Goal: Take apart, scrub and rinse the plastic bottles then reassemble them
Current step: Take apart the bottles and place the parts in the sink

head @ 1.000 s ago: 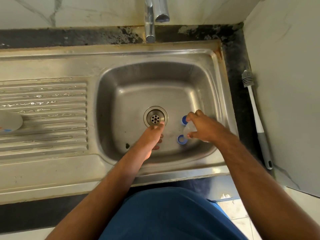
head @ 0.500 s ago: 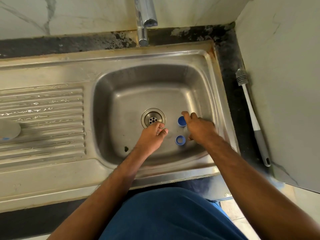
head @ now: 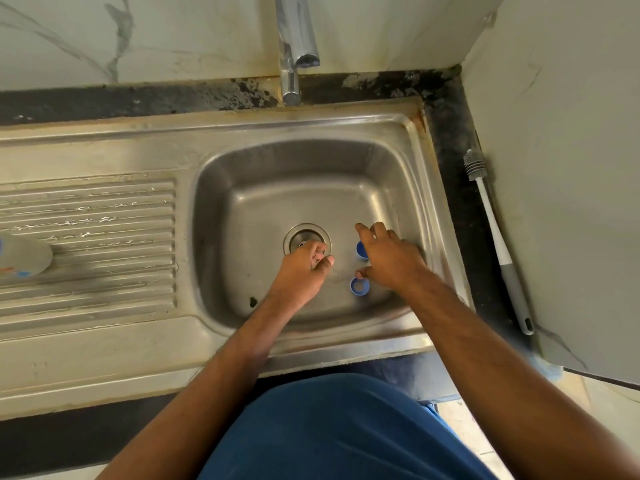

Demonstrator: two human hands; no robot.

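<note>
Inside the steel sink (head: pixel 221 237), the left hand (head: pixel 304 268) sits at the drain (head: pixel 294 237) with fingers curled; whether it holds anything I cannot tell. The right hand (head: pixel 391 261), fingers spread and relaxed, rests beside two blue caps (head: pixel 359 286) near the basin's right wall, with bare floor left of the drain. A bottle (head: pixel 24 254) lies on the drainboard at the left edge, the tap (head: pixel 294 46) overhangs the back rim, and a brush (head: pixel 498 244) lies on the dark counter (head: pixel 457 188) strip along the right wall.
</note>
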